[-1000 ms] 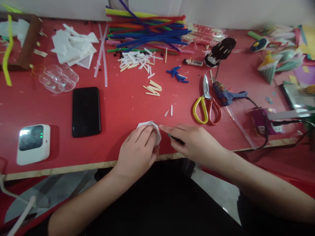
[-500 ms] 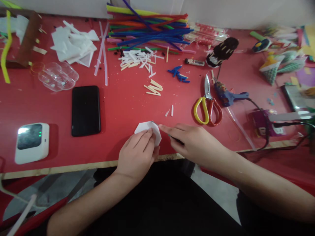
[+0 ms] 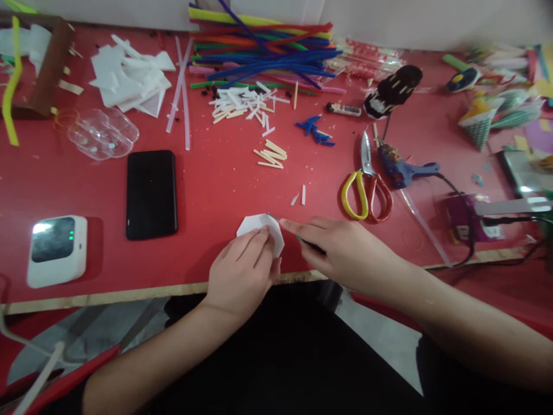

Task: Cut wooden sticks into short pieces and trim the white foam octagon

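Near the table's front edge lies a white, many-sided piece of foam or thick paper (image 3: 256, 222); I cannot tell which. My left hand (image 3: 242, 271) rests on it with fingers together, holding it against the red tabletop. My right hand (image 3: 334, 245) is closed around a utility knife (image 3: 317, 248), its dark handle mostly hidden in the palm. The index finger stretches along the knife, and the thin blade meets the white piece at its upper right edge. Two small white scraps (image 3: 303, 195) lie just beyond.
Scissors (image 3: 366, 178) and a corded glue gun (image 3: 404, 167) lie to the right. A black phone (image 3: 151, 195) and a white device (image 3: 57, 251) are on the left. Short sticks (image 3: 270, 154), blue pieces (image 3: 315, 130), white strips (image 3: 242, 102) and colourful pipe cleaners (image 3: 263, 52) lie farther back.
Hardly anything differs. Both hands keep their places on the white piece and knife; the whole view has shifted very slightly.
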A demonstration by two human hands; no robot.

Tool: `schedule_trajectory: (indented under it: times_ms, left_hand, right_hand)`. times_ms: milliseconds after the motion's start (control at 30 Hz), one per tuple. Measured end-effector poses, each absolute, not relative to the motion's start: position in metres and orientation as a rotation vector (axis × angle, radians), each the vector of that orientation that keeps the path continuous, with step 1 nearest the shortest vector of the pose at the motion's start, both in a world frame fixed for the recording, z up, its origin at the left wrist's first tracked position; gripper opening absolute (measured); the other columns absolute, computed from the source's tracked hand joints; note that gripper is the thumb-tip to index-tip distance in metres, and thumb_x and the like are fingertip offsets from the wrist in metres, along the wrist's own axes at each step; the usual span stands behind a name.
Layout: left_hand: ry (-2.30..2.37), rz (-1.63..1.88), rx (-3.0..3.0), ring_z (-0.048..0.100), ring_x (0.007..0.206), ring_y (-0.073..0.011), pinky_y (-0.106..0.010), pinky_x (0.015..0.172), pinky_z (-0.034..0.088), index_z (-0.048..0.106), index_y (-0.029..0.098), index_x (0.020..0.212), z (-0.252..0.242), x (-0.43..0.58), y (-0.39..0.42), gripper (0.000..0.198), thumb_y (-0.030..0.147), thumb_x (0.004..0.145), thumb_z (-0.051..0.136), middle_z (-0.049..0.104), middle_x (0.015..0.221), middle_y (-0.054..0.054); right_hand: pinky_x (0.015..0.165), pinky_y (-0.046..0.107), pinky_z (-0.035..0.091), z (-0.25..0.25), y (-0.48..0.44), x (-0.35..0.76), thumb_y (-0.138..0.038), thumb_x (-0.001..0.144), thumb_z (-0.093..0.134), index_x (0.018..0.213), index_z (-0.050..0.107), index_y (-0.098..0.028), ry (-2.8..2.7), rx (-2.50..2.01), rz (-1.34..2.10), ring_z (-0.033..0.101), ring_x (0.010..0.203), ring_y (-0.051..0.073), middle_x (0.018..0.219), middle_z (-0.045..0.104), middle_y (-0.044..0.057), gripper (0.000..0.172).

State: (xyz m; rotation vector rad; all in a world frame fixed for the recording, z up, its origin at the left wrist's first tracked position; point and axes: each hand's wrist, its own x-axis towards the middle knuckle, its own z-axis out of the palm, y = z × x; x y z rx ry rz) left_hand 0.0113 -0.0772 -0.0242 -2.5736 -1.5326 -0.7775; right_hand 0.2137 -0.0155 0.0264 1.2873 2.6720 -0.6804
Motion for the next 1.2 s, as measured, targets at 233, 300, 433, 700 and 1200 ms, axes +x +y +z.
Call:
schedule_trajectory:
  times_ms: [233,300,433,700,1200]
  left_hand:
    - [-1.583,-0.633,-2.573,0.069,0.084,-0.0251,-0.038,0.069,0.057,0.067,0.006,0.115,-0.021,0.014,-0.076,0.032,0.023,0.088,0.062,0.076,0.110,-0.010]
    - [-1.587,-0.597,-2.585,0.068,0.085,-0.0257,-0.040,0.068,0.057,0.066,0.005,0.119,-0.020,0.013,-0.075,0.035,0.023,0.088,0.061,0.075,0.116,-0.011]
    - [-1.581,-0.571,-2.667,0.067,0.092,-0.0276,-0.042,0.074,0.059,0.065,0.006,0.119,-0.020,0.010,-0.073,0.035,0.021,0.088,0.061,0.072,0.122,-0.013]
    - [-1.490,-0.675,-2.732,0.065,0.116,-0.0321,-0.045,0.096,0.059,0.065,0.003,0.119,-0.022,0.003,-0.069,0.033,0.023,0.092,0.062,0.072,0.122,-0.016]
    - [-1.517,-0.701,-2.757,0.067,0.114,-0.0309,-0.044,0.097,0.060,0.064,0.004,0.122,-0.026,0.002,-0.068,0.036,0.026,0.093,0.062,0.072,0.122,-0.015]
  right_hand:
    - [0.065,0.027,0.044,0.025,-0.016,0.214,-0.021,0.095,0.046,0.140,0.059,-0.021,2.663,1.288,-0.703,0.063,0.077,0.017,0.086,0.067,0.005,0.046]
    - [0.066,0.027,0.044,0.024,-0.017,0.215,-0.020,0.094,0.047,0.139,0.059,-0.020,2.675,1.289,-0.708,0.062,0.077,0.017,0.086,0.068,0.005,0.046]
    - [0.065,0.026,0.044,0.026,-0.017,0.214,-0.019,0.094,0.048,0.138,0.061,-0.020,2.686,1.303,-0.719,0.061,0.074,0.016,0.082,0.067,0.003,0.046]
    - [0.065,0.027,0.044,0.031,-0.014,0.208,-0.017,0.093,0.047,0.138,0.061,-0.019,2.667,1.298,-0.762,0.062,0.072,0.015,0.081,0.068,0.003,0.047]
    - [0.065,0.027,0.044,0.029,-0.011,0.203,-0.016,0.094,0.047,0.139,0.059,-0.015,2.628,1.232,-0.732,0.061,0.070,0.015,0.081,0.069,0.004,0.046]
